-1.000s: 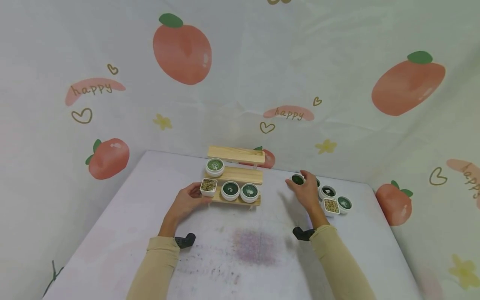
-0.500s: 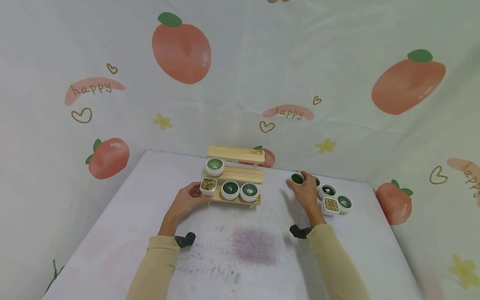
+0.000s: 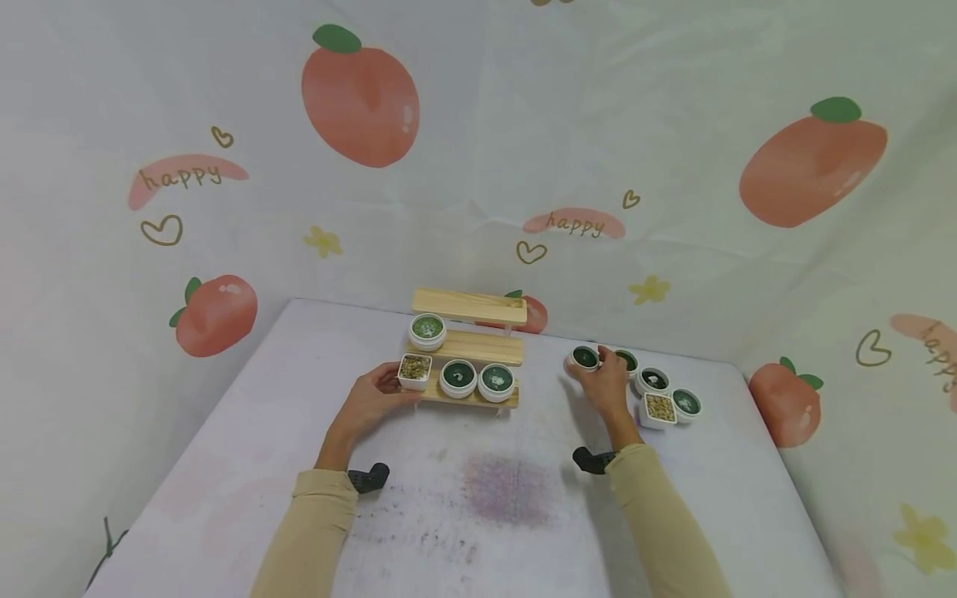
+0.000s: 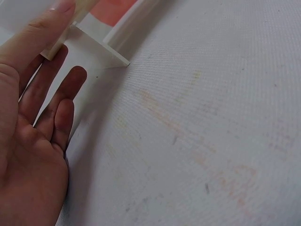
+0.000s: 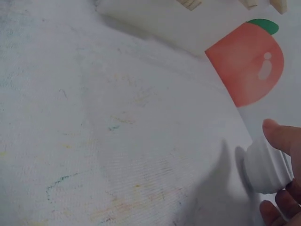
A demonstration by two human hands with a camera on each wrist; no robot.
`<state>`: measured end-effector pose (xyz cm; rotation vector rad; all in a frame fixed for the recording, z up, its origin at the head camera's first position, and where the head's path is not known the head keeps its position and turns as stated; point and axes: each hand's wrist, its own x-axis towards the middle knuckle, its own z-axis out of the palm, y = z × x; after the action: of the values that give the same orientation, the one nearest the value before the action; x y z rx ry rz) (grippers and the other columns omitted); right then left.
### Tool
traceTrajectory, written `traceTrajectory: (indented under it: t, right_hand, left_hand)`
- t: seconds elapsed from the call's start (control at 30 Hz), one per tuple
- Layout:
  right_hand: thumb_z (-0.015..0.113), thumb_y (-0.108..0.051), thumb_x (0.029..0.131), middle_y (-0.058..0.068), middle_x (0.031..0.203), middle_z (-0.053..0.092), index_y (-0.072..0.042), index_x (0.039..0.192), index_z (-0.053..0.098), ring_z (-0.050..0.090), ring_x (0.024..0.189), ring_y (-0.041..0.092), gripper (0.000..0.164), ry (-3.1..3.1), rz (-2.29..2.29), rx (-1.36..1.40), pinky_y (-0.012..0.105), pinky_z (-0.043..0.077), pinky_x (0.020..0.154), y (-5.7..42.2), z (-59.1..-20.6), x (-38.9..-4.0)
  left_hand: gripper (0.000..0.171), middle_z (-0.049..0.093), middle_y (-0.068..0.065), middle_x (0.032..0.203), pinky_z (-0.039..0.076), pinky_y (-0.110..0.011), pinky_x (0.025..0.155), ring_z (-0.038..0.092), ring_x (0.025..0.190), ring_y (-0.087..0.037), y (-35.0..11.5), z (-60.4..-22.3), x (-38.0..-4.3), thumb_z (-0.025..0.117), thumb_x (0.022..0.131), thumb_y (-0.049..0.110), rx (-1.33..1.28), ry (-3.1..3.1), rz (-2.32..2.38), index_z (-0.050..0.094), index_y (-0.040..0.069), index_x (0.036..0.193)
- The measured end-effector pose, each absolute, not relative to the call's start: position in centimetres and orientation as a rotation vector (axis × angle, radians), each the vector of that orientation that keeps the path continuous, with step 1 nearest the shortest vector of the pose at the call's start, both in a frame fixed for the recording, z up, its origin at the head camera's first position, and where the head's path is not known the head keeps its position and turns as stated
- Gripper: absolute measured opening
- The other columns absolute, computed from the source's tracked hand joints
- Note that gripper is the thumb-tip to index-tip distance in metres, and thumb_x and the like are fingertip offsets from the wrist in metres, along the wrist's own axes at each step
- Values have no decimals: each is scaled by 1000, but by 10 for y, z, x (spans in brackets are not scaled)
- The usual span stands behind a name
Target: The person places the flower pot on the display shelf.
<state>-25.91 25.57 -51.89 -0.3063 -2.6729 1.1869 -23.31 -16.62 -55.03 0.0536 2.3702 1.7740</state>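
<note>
At the left end of the lowest shelf of a wooden tiered rack point(image 3: 486, 347), my left hand point(image 3: 371, 403) holds a small white square pot point(image 3: 414, 371) with a speckled yellow-brown top between thumb and fingers. In the left wrist view, fingertips point(image 4: 77, 75) reach past the shelf's end. Right of the rack, my right hand point(image 3: 607, 387) grips a white round pot point(image 3: 584, 358) with a dark green top. The right wrist view catches the side of this round pot point(image 5: 265, 167) close to the table; contact with it is unclear.
Two round pots, a left one point(image 3: 458, 378) and a right one point(image 3: 497, 382), share the lowest shelf. Another round pot point(image 3: 427, 330) stands on the middle shelf's left end. At the right are a square pot point(image 3: 660, 409) and several round pots point(image 3: 686, 404). A printed cloth wall point(image 3: 449, 208) borders the table.
My right hand has shifted slightly left with the round pot, away from the cluster at the right. The left hand and the square pot have stayed in place.
</note>
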Motion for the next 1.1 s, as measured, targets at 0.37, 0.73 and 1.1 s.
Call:
traceTrajectory:
  t: [0.37,0.73,1.1]
  right_hand:
    - [72,-25,91,36,136,41,12,145,43,36,131,46,72,-2699,1204,-380,57,33,114,252,-526,-264]
    - [70,-20,94,34,138,47,13,142,42,46,128,43,65,-2651,1330,-398,55,39,114,248,-527,-262]
    - [75,-20,92,26,132,57,10,137,53,60,111,34,58,-2540,1369,-300,24,48,83,250,-519,-260]
  left_hand:
    - [83,63,-16,142,49,-49,109,62,127,-32,-166,-548,-232,91,77,33,44,2387,1757,52,11,147]
    - [82,62,-15,143,48,-49,110,62,127,-31,-164,-546,-230,90,77,34,33,2390,1749,52,12,147]
    - [84,61,-15,144,48,-50,111,61,128,-32,-165,-546,-231,90,77,34,42,2390,1746,51,12,148]
